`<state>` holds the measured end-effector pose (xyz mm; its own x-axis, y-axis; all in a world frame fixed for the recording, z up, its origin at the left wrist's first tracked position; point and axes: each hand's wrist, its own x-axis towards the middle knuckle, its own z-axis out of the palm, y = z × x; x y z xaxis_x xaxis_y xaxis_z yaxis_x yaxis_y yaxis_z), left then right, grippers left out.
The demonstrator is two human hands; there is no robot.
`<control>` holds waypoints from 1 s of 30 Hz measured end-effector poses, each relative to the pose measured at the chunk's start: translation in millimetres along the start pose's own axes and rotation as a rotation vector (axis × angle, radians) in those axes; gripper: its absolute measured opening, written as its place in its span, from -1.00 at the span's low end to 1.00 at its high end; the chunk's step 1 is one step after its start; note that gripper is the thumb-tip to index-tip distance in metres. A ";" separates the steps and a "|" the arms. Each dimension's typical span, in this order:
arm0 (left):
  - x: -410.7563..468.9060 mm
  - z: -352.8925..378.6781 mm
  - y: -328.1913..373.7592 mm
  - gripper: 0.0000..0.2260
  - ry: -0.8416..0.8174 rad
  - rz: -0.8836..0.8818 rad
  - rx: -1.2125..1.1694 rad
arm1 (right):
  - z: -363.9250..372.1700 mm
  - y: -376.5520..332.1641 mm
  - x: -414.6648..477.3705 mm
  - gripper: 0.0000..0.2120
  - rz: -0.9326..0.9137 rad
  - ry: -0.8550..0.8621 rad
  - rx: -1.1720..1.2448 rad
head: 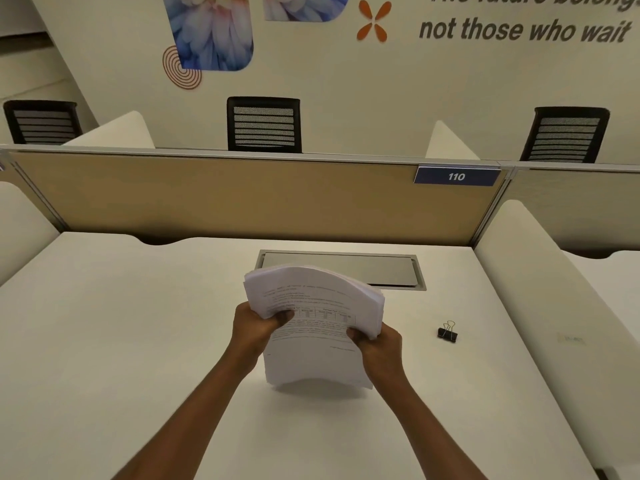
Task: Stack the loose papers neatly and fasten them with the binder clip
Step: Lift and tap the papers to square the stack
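A thick stack of white printed papers (311,327) stands upright in the middle of the white desk (138,341), bowed toward me, its lower edge at or just above the desk top. My left hand (258,329) grips the stack's left edge, thumb on the front sheet. My right hand (379,344) grips the right edge the same way. The sheet edges look roughly aligned, slightly fanned at the top. A black binder clip (447,333) with silver wire handles lies on the desk to the right of my right hand, apart from the papers.
A metal cable hatch (391,268) is set in the desk just behind the papers. A tan partition (242,195) with a "110" tag closes the back. White side dividers (554,289) flank the desk. Black chairs (264,124) stand beyond.
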<state>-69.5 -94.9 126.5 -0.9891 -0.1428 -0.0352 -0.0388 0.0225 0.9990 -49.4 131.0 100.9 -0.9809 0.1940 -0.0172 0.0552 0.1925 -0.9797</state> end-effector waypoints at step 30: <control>-12.6 9.7 -35.5 -0.76 0.018 -0.167 0.044 | 1.9 23.8 -7.1 -0.61 0.097 0.055 0.010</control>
<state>-57.0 -84.3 91.3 -0.9657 -0.1659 -0.1997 -0.2089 0.0402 0.9771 -41.5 132.4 77.3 -0.9594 0.2634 -0.1010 0.1469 0.1608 -0.9760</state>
